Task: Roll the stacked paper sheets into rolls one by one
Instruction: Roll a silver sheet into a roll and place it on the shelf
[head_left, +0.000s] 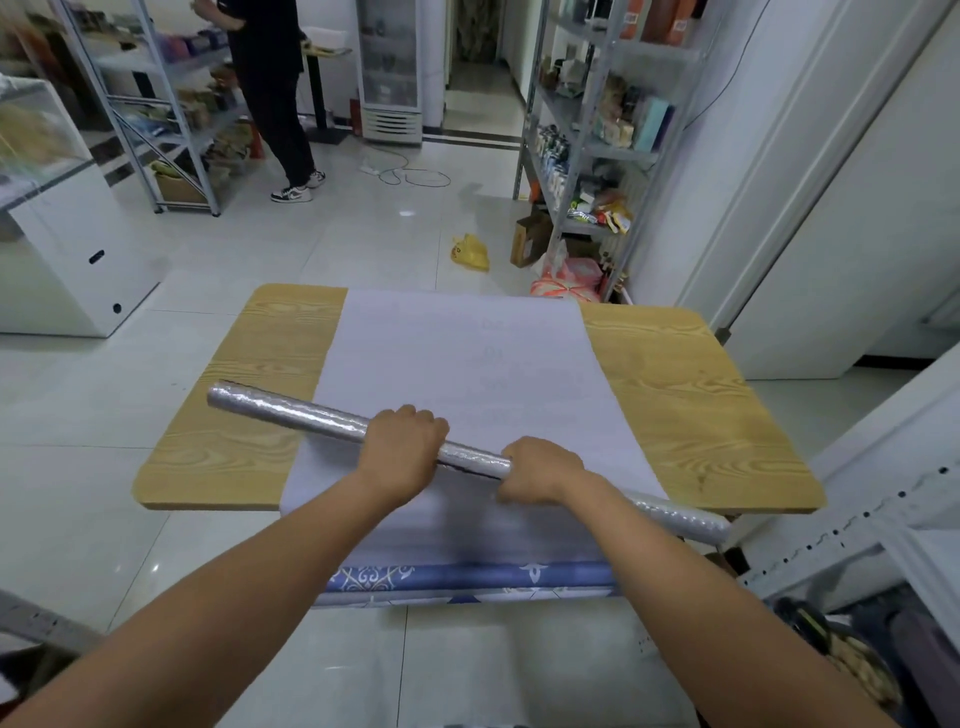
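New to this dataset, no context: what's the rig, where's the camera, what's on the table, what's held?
No machine: a person works with bare hands. The single picture comes from a wide-angle camera on their head, looking forward and down. On the wooden table lies a stack of pale paper sheets, its near end hanging over the edge and showing a blue pattern. The left hand and right hand both grip a silvery roll, slanted across the stack.
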